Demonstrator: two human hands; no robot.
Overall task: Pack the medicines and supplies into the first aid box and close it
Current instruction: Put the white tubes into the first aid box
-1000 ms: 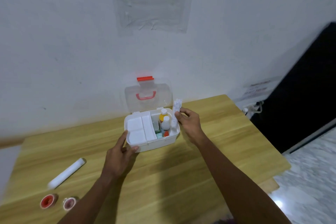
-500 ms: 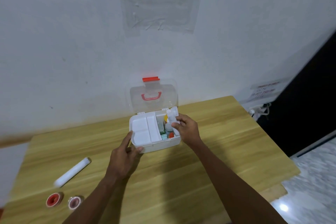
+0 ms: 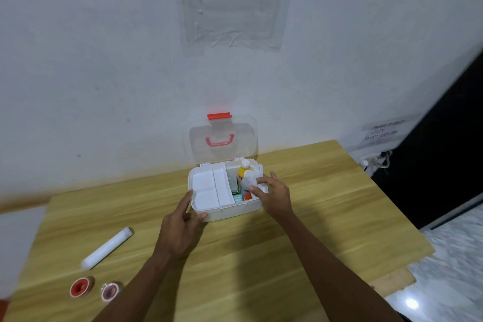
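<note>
A white first aid box stands open on the wooden table, its clear lid with a red handle upright against the wall. A white divided tray fills its left half. The right half holds a yellow bottle, a white bottle and small packs. My right hand grips a white wrapped roll and presses it down inside the box's right end. My left hand holds the box's front left corner, thumb on the front wall. A long white roll and two tape rolls lie at the table's front left.
The table stands against a white wall. Its right edge drops to a pale floor, with a dark panel and a wall socket with a cable beyond.
My right hand has brought the white wrapped roll from upright at the box's right rim down into the box. My left hand has stayed on the box's front left corner.
</note>
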